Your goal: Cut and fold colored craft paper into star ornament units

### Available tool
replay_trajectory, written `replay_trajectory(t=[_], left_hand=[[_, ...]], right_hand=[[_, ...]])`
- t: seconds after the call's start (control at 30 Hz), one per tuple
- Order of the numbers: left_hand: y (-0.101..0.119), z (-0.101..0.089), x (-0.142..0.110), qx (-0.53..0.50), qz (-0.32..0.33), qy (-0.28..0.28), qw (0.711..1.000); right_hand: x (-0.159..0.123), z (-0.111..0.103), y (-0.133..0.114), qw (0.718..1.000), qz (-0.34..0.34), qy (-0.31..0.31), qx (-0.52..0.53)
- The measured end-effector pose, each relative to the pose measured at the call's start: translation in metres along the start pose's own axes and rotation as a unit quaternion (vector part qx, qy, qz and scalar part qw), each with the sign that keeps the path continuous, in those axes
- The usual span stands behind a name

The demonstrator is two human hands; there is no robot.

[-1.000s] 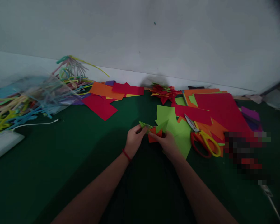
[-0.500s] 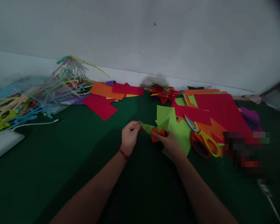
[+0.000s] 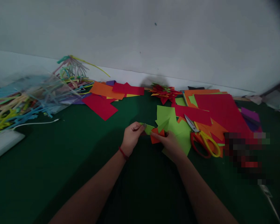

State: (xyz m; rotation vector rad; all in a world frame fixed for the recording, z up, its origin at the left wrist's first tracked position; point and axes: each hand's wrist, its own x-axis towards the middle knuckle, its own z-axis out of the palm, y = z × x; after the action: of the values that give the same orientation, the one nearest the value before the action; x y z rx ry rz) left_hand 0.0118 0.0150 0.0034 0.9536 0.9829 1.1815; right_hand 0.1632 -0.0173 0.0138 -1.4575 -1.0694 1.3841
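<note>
My left hand pinches the left tip of a small folded green paper piece, its fingers curled. My right hand grips a folded orange paper piece joined to green paper, thumb on top. Both hands meet just above the dark green table cover, at its middle. A red band circles my left wrist. Loose green paper sheets lie just behind my right hand.
Red-and-yellow scissors lie right of my hands on orange and red sheets. A finished red paper star sits by the wall. Red and orange sheets and a bag of coloured strips fill the left; a white box sits far left.
My left hand pulled a little left off the paper, then came back and pinched the green tip. My right hand stayed almost still with the orange piece.
</note>
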Motion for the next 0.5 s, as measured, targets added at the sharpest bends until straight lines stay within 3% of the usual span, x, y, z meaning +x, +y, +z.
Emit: replay_trajectory(t=[0.2,0.33,0.4,0.5], left_hand=[[0.001,-0.003,0.002,-0.045,-0.041,0.001,0.998],[0.001,0.001,0.002,-0.078,-0.085,-0.045,0.992],[0.0,0.004,0.0,-0.09,-0.108,-0.08,0.987],[-0.001,0.008,-0.004,-0.069,-0.103,-0.099,0.987]], right_hand=[[0.005,-0.005,0.006,1.0,-0.022,0.021,0.0],[0.01,-0.01,0.004,0.979,-0.189,0.069,-0.023],[0.01,-0.01,0.001,0.957,-0.265,0.072,-0.096],[0.006,-0.006,-0.001,0.921,-0.319,0.064,-0.213]])
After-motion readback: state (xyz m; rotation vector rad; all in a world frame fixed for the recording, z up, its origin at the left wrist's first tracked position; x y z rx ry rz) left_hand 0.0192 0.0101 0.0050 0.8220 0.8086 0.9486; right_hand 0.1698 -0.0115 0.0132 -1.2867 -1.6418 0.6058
